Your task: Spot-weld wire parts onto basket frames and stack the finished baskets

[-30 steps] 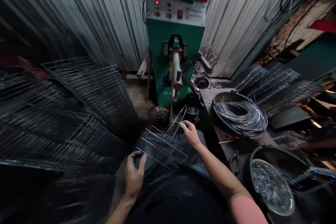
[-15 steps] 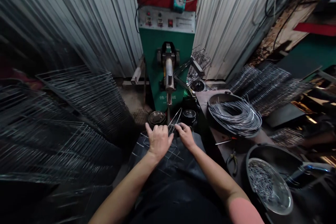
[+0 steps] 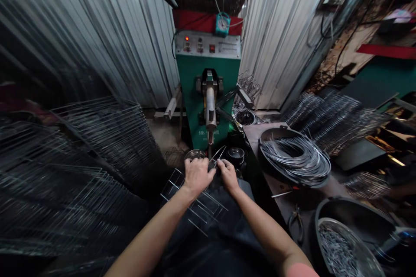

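A wire rack of thin crossed rods lies over the dark apron on my lap, with my left hand closed on its upper part. Just to the right, my right hand pinches a bent wire between thumb and fingertips. That wire points up and away, close beside the lower electrode of a green welding machine. The machine's upper electrode hangs just above and beyond my hands. My fingers hide the spot where the wire and the rack come together.
Stacks of wire racks fill the left side. On the right bench are a coil of wire in a black pan, pliers and a bowl of small metal pieces. A metal cup stands beside the electrode.
My view has tilted up, so the machine appears lower. A red lamp on its panel is now brightly lit. The raised outer finger of my left hand has folded in; both hands stay near the electrode.
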{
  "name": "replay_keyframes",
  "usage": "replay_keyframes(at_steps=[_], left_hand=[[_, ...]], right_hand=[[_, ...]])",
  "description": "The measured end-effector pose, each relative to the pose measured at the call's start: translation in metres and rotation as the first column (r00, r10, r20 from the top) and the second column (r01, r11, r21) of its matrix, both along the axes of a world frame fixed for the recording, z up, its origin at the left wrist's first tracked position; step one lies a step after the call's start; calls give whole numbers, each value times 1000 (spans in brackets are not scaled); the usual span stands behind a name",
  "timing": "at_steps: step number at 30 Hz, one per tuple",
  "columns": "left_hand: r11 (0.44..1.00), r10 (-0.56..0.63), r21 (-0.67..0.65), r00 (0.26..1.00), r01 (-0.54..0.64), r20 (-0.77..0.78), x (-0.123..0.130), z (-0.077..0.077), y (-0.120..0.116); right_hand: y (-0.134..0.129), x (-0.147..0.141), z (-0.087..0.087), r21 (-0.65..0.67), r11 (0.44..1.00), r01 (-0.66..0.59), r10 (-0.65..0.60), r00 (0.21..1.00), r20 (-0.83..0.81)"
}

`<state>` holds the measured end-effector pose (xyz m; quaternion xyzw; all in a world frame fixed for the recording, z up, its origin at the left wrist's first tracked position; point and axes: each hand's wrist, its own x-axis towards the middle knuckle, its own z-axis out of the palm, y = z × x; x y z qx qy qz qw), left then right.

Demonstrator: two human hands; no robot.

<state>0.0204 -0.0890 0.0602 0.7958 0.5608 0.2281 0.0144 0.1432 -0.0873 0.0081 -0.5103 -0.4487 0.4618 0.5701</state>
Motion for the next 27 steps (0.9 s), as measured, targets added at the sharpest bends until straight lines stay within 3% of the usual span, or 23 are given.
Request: replay_keyframes(at_steps=[8, 14, 27], left_hand=[[990, -49, -141, 991, 31, -124, 1, 18, 21], [984, -68, -172, 990, 46, -125, 0, 16, 39], [969, -88, -246, 970, 30, -228, 0, 18, 78]], right_hand=[[24, 1, -1, -14, 1000, -2, 1, 996, -90], [39, -1, -6, -77, 997, 8, -25, 976, -218], [72, -5, -9, -82, 997, 12, -34, 962, -272]])
